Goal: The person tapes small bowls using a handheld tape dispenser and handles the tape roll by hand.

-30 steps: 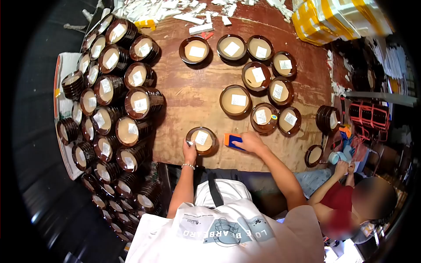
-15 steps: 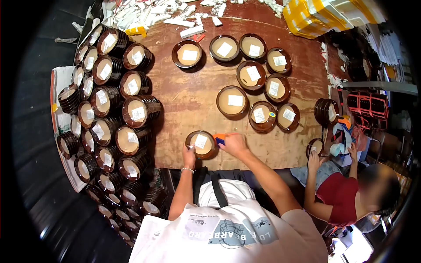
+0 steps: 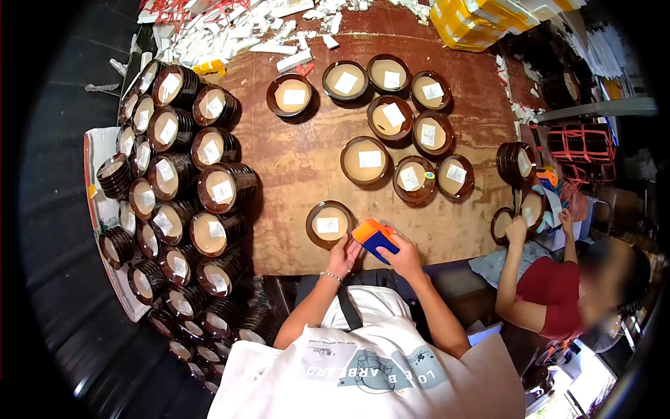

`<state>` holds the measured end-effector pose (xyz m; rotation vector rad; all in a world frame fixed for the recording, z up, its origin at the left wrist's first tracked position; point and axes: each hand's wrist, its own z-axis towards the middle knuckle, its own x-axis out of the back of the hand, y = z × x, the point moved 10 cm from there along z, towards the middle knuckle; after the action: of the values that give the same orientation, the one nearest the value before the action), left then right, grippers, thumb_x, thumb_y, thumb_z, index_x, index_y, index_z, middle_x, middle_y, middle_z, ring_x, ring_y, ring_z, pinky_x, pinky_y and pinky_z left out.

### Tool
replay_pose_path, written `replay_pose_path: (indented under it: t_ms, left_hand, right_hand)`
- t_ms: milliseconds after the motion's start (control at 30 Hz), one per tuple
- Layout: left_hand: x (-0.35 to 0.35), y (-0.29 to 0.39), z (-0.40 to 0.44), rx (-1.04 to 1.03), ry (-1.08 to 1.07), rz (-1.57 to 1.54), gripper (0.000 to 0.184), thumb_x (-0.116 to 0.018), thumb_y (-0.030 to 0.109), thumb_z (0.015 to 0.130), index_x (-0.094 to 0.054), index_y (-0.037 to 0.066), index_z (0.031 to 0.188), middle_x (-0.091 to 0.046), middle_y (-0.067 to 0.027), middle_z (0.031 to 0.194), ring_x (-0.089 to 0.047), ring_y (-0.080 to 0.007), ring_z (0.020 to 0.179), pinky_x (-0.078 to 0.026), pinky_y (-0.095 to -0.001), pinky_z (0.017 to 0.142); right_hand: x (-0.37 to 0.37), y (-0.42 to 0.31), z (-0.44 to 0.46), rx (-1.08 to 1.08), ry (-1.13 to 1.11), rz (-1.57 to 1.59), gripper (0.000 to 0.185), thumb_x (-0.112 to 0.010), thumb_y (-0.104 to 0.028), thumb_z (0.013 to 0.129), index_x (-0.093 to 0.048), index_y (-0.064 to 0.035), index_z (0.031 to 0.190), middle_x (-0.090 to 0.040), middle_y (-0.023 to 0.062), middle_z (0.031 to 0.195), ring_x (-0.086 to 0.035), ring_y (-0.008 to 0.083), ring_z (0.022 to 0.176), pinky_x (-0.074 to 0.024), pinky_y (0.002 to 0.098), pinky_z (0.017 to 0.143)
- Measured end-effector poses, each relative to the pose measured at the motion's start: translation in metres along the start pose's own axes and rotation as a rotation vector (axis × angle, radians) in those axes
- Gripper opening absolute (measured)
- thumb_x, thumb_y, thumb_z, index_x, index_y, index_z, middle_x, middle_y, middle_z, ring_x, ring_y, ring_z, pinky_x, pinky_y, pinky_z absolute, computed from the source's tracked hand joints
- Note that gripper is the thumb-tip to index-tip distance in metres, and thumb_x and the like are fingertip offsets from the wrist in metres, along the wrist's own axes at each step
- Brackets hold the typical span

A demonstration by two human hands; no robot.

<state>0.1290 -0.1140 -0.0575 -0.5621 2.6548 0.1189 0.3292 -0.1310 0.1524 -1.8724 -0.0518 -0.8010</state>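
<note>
My right hand (image 3: 402, 257) is wrapped around an orange-and-blue label gun (image 3: 377, 239), held tilted over the table's near edge. Close to its orange front end is my left hand (image 3: 342, 257), palm partly turned up and fingers apart; whether the fingertips touch the gun I cannot tell. Just beyond both hands, a round brown glazed dish (image 3: 330, 225) lies on the table, its tan centre bearing a white paper label (image 3: 326, 225). Farther off sit several similar dishes, among them one with a yellow-and-blue sticker (image 3: 413, 179).
Tall stacks of brown dishes (image 3: 222, 190) line the left side. White foam scraps (image 3: 279, 49) litter the far edge, beside a yellow-taped box (image 3: 457, 28). At right, a co-worker in a red shirt (image 3: 537, 293) handles dishes near another stack (image 3: 515, 164).
My left hand has let go of the dish and moved right, toward the label gun. The gun has come away from the dish's side toward me. The co-worker's hands have shifted.
</note>
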Motion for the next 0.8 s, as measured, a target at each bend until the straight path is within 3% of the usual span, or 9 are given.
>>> replay_pose_path:
  t_ms: [233,300,367,400,500,567,633,667,800]
  left_hand:
    - [-0.068,0.02,-0.093,0.148,-0.255,0.264,0.046,-0.044,0.041,0.11,-0.06,0.004,0.131,-0.069,-0.0147,0.126,-0.067,-0.0241,0.116,-0.054,-0.0379,0.103]
    - [-0.084,0.042,-0.114,0.013,-0.252,0.4,0.055,-0.035,0.049,0.11,-0.063,0.005,0.127,-0.07,-0.011,0.117,-0.068,-0.0188,0.101,-0.056,-0.0323,0.087]
    - [-0.103,0.065,-0.125,-0.247,-0.55,0.666,0.056,-0.033,0.05,0.111,-0.065,0.006,0.121,-0.068,-0.0054,0.1,-0.062,-0.0134,0.081,-0.05,-0.0273,0.071]
    - [-0.106,0.063,-0.131,-0.173,-0.626,0.821,0.049,-0.04,0.05,0.11,-0.065,0.008,0.116,-0.059,0.0033,0.088,-0.05,-0.0073,0.071,-0.039,-0.0212,0.064]
    - [-0.116,0.067,-0.154,-0.239,-0.607,1.024,0.04,-0.044,0.039,0.112,-0.067,0.006,0.108,-0.058,0.006,0.083,-0.049,-0.0051,0.071,-0.038,-0.0204,0.062]
    - [-0.11,0.089,-0.166,-0.441,-0.537,0.898,0.03,-0.05,0.024,0.11,-0.069,0.002,0.102,-0.056,0.0034,0.078,-0.048,-0.007,0.071,-0.04,-0.0254,0.061]
    - [-0.091,0.122,-0.168,-0.846,-0.369,1.426,0.025,-0.054,0.018,0.106,-0.067,0.0,0.098,-0.054,-0.0018,0.075,-0.047,-0.01,0.071,-0.042,-0.0289,0.062]
    - [-0.08,0.14,-0.181,-1.034,-0.3,1.152,0.023,-0.056,0.015,0.103,-0.061,-0.002,0.087,-0.05,-0.0051,0.075,-0.046,-0.0117,0.071,-0.042,-0.0309,0.063]
    - [0.027,0.246,-0.162,-1.157,0.244,0.972,0.033,-0.049,0.015,0.108,-0.047,0.001,0.078,-0.038,-0.0004,0.066,-0.038,-0.0103,0.064,-0.036,-0.0345,0.057]
  right_hand:
    - [0.012,-0.013,-0.015,-0.023,-0.169,0.186,0.049,-0.084,-0.03,0.084,-0.069,0.0022,0.119,-0.073,0.022,0.108,-0.073,0.0337,0.097,-0.0557,0.0395,0.088]
    - [0.009,-0.027,-0.017,0.016,-0.211,0.181,0.049,-0.084,-0.029,0.084,-0.069,0.0029,0.119,-0.074,0.0217,0.107,-0.073,0.0322,0.096,-0.0557,0.0389,0.088]
    - [-0.002,-0.038,-0.02,0.009,-0.325,0.204,0.047,-0.083,-0.027,0.085,-0.07,0.0035,0.118,-0.074,0.0191,0.103,-0.073,0.0258,0.092,-0.0557,0.0371,0.086]
    - [-0.004,-0.045,-0.02,0.017,-0.339,0.197,0.047,-0.083,-0.027,0.085,-0.07,0.0035,0.118,-0.074,0.0191,0.103,-0.073,0.0258,0.092,-0.0557,0.0371,0.086]
    - [-0.024,-0.053,-0.021,-0.047,-0.45,0.248,0.043,-0.082,-0.025,0.086,-0.07,0.003,0.117,-0.074,0.0168,0.098,-0.07,0.0192,0.086,-0.0556,0.0351,0.084]
    - [-0.036,-0.043,-0.023,-0.16,-0.481,0.283,0.038,-0.08,-0.023,0.088,-0.071,0.0023,0.115,-0.074,0.0146,0.091,-0.068,0.0154,0.082,-0.0552,0.0338,0.082]
    - [-0.04,-0.061,-0.013,-0.119,-0.553,0.174,0.038,-0.08,-0.025,0.088,-0.072,0.002,0.114,-0.075,0.0145,0.09,-0.068,0.0153,0.081,-0.0554,0.0343,0.08]
    - [-0.041,-0.072,-0.01,-0.088,-0.605,0.078,0.038,-0.079,-0.027,0.088,-0.073,0.0018,0.113,-0.075,0.0144,0.088,-0.069,0.0152,0.079,-0.0556,0.0348,0.078]
    - [0.0,-0.1,0.046,0.041,-0.687,-0.383,0.046,-0.078,-0.04,0.085,-0.076,0.0006,0.106,-0.073,0.0204,0.082,-0.073,0.029,0.075,-0.0563,0.0408,0.072]
